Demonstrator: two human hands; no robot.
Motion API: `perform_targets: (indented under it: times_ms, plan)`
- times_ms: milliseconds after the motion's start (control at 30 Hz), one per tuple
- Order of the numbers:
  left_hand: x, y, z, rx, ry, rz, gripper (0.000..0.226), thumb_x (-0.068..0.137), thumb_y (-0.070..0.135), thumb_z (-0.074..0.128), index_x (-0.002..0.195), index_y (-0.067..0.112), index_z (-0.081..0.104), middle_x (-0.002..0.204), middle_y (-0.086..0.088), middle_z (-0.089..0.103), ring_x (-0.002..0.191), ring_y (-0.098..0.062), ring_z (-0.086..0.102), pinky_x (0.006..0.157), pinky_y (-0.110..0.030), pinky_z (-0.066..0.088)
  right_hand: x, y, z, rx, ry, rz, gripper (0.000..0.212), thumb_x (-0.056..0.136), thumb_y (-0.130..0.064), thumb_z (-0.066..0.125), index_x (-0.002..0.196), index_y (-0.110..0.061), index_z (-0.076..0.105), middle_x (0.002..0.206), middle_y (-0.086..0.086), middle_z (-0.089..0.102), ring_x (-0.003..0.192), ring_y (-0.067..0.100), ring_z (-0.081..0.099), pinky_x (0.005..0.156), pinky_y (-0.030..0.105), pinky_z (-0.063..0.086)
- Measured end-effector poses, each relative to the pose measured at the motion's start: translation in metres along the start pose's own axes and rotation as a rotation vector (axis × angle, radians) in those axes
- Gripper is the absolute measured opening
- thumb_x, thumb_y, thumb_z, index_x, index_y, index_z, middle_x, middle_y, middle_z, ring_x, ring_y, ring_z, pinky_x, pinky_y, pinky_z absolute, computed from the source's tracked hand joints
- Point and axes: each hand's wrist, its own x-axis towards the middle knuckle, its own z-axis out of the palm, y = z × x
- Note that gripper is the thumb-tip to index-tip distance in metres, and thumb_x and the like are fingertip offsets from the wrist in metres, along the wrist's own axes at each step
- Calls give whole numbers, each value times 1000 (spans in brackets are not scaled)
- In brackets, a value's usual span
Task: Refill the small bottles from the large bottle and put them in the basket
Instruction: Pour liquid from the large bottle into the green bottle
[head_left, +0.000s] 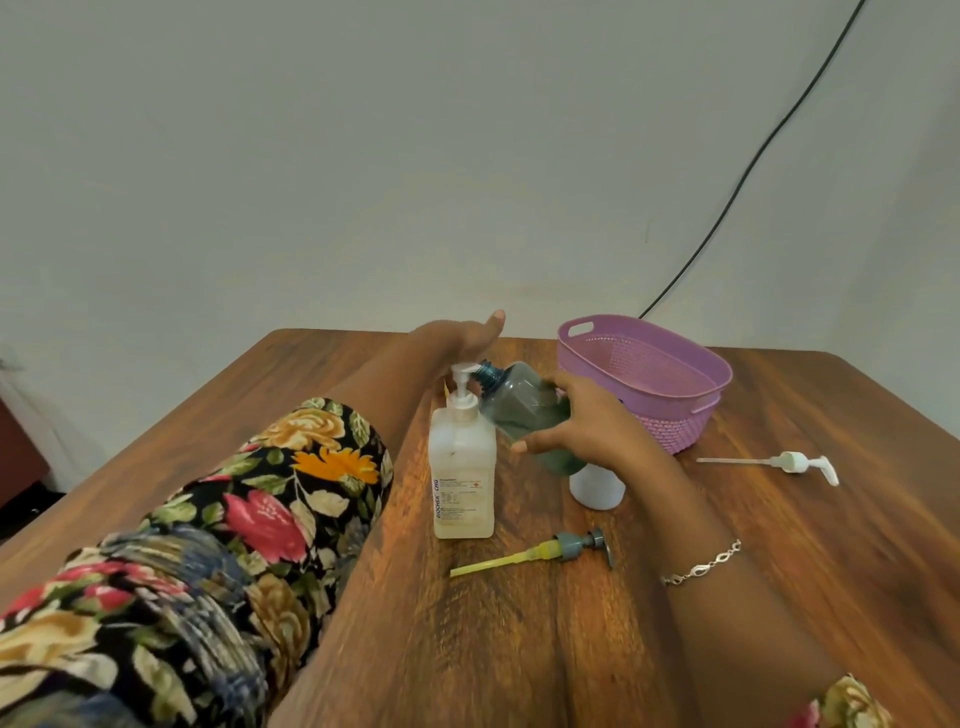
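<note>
The large clear bottle (462, 478) with a white pump head stands upright in the middle of the wooden table (519, 649). My left hand (462, 335) lies flat over the pump head, fingers straight. My right hand (582, 415) grips a small teal-tinted bottle (519, 402), tilted so its open neck meets the pump spout. A small white bottle (597, 486) stands just below my right hand, partly hidden by it. The purple basket (649, 348) sits behind to the right, with nothing visible inside.
A grey pump top with a yellow tube (540, 553) lies in front of the large bottle. A white pump top with its tube (779, 462) lies to the right of the basket. A black cable (753, 161) runs down the wall behind.
</note>
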Motion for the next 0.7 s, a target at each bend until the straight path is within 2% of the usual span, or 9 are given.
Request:
perform_targets:
  times_ms: [67,167,233,267,300,367,433,567,700]
  plan:
    - [-1,0,5,6,3,-15,78,92,63,8,148,9,12,149,-27,19,130,-49,29,96,-57,35,-1,1,1,-8,1,6,82,69,-25,80,139,-14,38,135,6,49,119,22,48,90,28,40]
    - [1,-4,11,44,28,0,72,96,57,10,146,5,17,145,-28,27,127,-44,35,88,-48,40,-2,4,3,-19,-6,15,82,69,-25,81,138,-14,39,134,6,49,119,22,49,92,30,42]
    - [4,-5,14,76,60,19,66,99,49,10,144,2,21,139,-29,34,116,-40,46,75,-39,40,-1,5,5,-29,-17,19,82,68,-25,81,138,-14,39,134,6,49,119,22,48,95,32,42]
    - [7,-6,15,84,79,39,64,100,46,10,144,0,22,139,-29,35,109,-38,51,73,-36,42,-1,6,6,-32,-22,27,82,67,-24,81,138,-14,39,134,6,49,120,22,48,96,33,41]
    - [10,-7,15,87,94,60,62,101,43,10,144,-1,22,139,-28,35,106,-36,52,77,-36,44,-1,6,7,-29,-24,34,83,67,-24,82,137,-15,39,135,5,49,120,22,48,97,34,42]
    - [14,-8,17,85,100,88,60,102,41,11,143,-2,23,134,-28,40,113,-35,49,90,-40,43,-1,7,9,-22,-24,44,82,67,-24,82,136,-15,40,134,5,49,119,22,48,96,35,43]
    - [16,-8,16,56,80,88,64,100,45,11,143,-1,23,118,-28,50,106,-34,53,87,-39,45,-3,7,9,-13,-23,47,81,68,-24,81,136,-16,39,134,5,48,119,22,48,95,34,43]
    - [7,-5,7,-12,9,6,77,94,60,12,146,4,17,144,-29,29,128,-46,33,99,-55,33,-3,6,4,21,-18,32,80,69,-26,80,136,-14,40,133,6,49,117,22,49,91,31,42]
    - [2,-5,11,32,9,-15,73,96,56,14,145,3,18,143,-29,31,127,-45,35,97,-51,36,-3,6,5,7,-19,25,79,69,-24,80,136,-14,40,133,6,49,117,21,48,91,31,42]
